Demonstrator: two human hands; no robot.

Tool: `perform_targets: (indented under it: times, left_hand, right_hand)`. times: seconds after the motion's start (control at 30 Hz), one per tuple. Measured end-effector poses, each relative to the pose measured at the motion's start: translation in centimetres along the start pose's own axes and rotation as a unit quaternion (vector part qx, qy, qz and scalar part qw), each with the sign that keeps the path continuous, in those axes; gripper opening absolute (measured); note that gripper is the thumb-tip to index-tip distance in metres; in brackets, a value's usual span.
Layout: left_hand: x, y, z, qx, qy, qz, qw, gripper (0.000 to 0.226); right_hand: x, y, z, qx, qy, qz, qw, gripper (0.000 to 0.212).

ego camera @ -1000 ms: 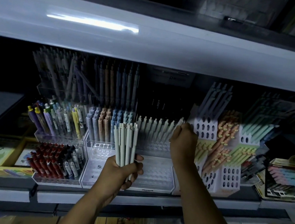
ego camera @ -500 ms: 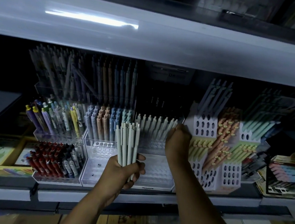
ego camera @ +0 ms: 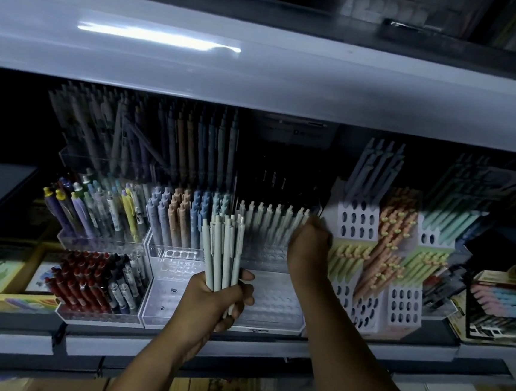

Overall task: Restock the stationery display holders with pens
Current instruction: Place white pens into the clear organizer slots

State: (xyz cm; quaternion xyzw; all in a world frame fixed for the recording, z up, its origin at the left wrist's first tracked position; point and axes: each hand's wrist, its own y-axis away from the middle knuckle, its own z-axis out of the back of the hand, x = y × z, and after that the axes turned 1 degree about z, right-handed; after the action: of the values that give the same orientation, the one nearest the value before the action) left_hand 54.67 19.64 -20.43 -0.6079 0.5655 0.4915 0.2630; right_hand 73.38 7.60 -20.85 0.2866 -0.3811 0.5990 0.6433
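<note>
We judge the restock partly done. In the clear holder (ego camera: 272, 305) the back row carries upright pale pens (ego camera: 266, 224); the front sockets are unfilled. Our left hand (ego camera: 216, 297) is clamped round a bundle of pens (ego camera: 222, 254) just before the holder. Our right hand (ego camera: 308, 249) is at the row's right end; blur hides whether it pinches a pen. The neighbouring holder (ego camera: 176, 253) carries blue and tan pens.

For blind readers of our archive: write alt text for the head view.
A person's left hand grips a bundle of pale grey-green plastic pens before a dim shelf, while the right hand reaches to the right end of a row of matching pens standing in a clear plastic holder. The right hand's fingers are blurred.
</note>
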Motion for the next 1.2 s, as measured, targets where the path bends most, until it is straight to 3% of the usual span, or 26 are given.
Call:
perform_targets:
  times: [0.2,0.33,0.43,0.53,0.7,1.0,1.2]
  left_hand:
    - [-0.2,0.0,0.2,0.001,0.005,-0.001,1.000,0.036]
    - [-0.4,-0.1,0.3,0.005,-0.004,-0.001,1.000,0.020]
    - [-0.5,-0.5,0.2,0.005,-0.007,-0.006,1.000,0.025]
    - [-0.5,-0.8,-0.1,0.010,-0.017,-0.004,1.000,0.022]
    - [-0.3,-1.0,-1.4,0.016,-0.056,0.002,0.998,0.008]
    - [-0.8,-1.1,-2.0,0.044,-0.108,-0.004,0.993,0.010]
    - [-0.4,-1.3,-2.3,0.034,-0.103,-0.009,0.994,0.019]
  right_hand:
    - [0.5,1.4,1.3,-0.020,0.138,0.141,0.980,0.020]
    - [0.2,3.5,2.6,0.019,0.095,0.189,0.977,0.028]
    - [1.0,4.6,4.1,0.025,0.030,0.185,0.982,0.019]
    - [2.5,5.1,5.4,0.119,-0.070,0.189,0.972,0.006]
    - [5.3,6.2,7.3,0.218,-0.141,0.195,0.946,0.013]
    - [5.4,5.7,7.7,0.231,-0.173,0.080,0.954,0.010]
    - [5.7,4.9,8.7,0.218,-0.180,0.062,0.957,0.006]
